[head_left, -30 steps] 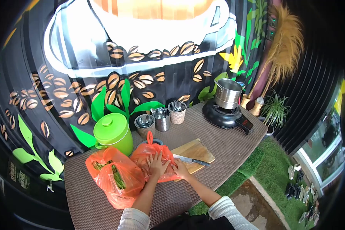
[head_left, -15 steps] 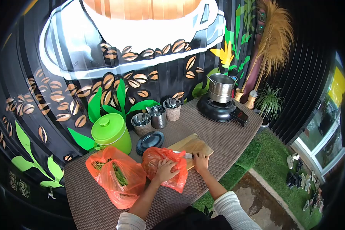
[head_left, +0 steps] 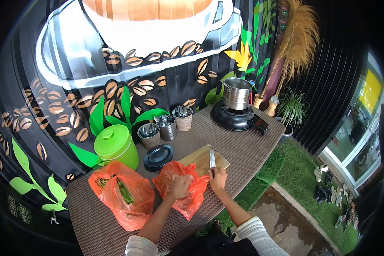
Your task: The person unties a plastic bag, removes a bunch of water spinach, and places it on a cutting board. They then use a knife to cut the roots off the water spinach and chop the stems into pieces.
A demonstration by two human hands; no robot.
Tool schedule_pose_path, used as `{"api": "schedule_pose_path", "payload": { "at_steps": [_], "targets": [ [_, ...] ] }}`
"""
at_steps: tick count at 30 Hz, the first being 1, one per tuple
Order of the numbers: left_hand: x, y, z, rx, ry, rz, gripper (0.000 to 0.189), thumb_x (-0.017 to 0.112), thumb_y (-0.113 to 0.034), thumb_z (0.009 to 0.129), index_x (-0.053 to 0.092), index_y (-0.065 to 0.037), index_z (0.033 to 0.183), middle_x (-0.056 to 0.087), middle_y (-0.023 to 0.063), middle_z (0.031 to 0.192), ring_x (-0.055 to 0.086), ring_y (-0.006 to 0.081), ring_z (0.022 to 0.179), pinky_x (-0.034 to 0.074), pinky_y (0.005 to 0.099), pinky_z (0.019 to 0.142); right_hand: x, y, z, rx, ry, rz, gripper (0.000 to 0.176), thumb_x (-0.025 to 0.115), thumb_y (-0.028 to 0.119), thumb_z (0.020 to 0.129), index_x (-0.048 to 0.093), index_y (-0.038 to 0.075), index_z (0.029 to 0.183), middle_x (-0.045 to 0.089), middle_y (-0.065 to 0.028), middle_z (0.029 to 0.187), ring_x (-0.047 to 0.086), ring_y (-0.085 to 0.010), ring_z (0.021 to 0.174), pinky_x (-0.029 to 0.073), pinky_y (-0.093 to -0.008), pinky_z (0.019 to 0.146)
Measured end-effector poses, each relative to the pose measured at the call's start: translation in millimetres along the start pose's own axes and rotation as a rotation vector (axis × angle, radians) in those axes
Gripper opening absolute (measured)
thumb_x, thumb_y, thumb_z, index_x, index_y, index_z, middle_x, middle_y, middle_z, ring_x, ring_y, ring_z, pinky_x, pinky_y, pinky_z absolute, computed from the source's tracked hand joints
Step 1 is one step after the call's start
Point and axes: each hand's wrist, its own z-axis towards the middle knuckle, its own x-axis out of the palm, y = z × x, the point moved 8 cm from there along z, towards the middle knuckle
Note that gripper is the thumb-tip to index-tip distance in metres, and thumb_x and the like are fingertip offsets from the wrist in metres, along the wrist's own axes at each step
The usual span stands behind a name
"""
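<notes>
In my right hand [head_left: 218, 178] is a knife [head_left: 212, 158], its blade pointing away from me over the wooden cutting board [head_left: 196, 158]. The fingers are wrapped round the handle. My left hand [head_left: 181, 186], its fingers bent closed, grips the top of a red-orange plastic bag [head_left: 187, 205] that lies partly over the board's near-left corner. What the bag holds is hard to make out. Left of it rests a second red-orange plastic bag [head_left: 136, 209], with green vegetables showing through.
Behind the bags stand a green lidded pot [head_left: 116, 147] and a stack of dark plates [head_left: 158, 156]. Several cutlery holders [head_left: 167, 130] line the wall side. A steel pot [head_left: 237, 94] sits on a black portable stove [head_left: 232, 119] at the far right of the woven table [head_left: 192, 143].
The knife has swung from lying sideways by the bag to pointing forward over the board. My left hand has gone from spread on the bag to fingers drawn together.
</notes>
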Motion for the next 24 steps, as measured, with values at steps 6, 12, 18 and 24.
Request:
{"api": "schedule_pose_path", "payload": {
  "at_steps": [6, 12, 18, 24],
  "targets": [
    [-44.2, 34.2, 46.1, -0.24, -0.412, 0.097, 0.022, 0.052, -0.017, 0.089, 0.062, -0.009, 0.107, 0.062, 0.0194, 0.112, 0.059, 0.0278, 0.101, 0.037, 0.0403, 0.091, 76.8, 32.8, -16.8, 0.156, 0.415, 0.503, 0.029, 0.07, 0.021, 0.079, 0.064, 0.0, 0.099, 0.065, -0.013, 0.08, 0.064, -0.0222, 0.074, 0.049, -0.0328, 0.065],
    [10.7, 50.1, 61.2, -0.098, 0.258, 0.22, 0.023, 0.056, -0.012, 0.084, 0.068, -0.01, 0.104, 0.066, 0.0155, 0.104, 0.06, 0.0283, 0.105, 0.037, 0.0465, 0.087, 68.9, 30.6, -36.8, 0.179, 0.377, 0.602, 0.03, 0.066, 0.003, 0.074, 0.063, 0.004, 0.104, 0.065, -0.0116, 0.088, 0.062, -0.019, 0.083, 0.049, -0.0316, 0.073],
    [-1.5, 39.9, 63.7, 0.062, 0.341, 0.434, 0.027, 0.052, -0.015, 0.086, 0.067, -0.014, 0.109, 0.065, 0.0116, 0.104, 0.059, 0.026, 0.103, 0.031, 0.0464, 0.089, 52.3, 4.3, -36.8, 0.489, 0.4, 0.952, 0.028, 0.059, -0.001, 0.079, 0.062, 0.005, 0.106, 0.056, -0.0005, 0.08, 0.053, -0.0093, 0.077, 0.044, -0.0254, 0.068],
    [-81.4, -33.1, 71.5, 0.259, -0.019, -0.008, 0.015, 0.051, -0.008, 0.084, 0.062, -0.001, 0.093, 0.063, 0.0178, 0.094, 0.059, 0.0315, 0.094, 0.043, 0.0393, 0.082, 28.5, 46.9, -6.6, 0.404, 0.507, 1.089, 0.024, 0.06, 0.008, 0.083, 0.06, 0.002, 0.106, 0.056, 0.0003, 0.08, 0.052, -0.0083, 0.075, 0.043, -0.0243, 0.068]
  ]
}}
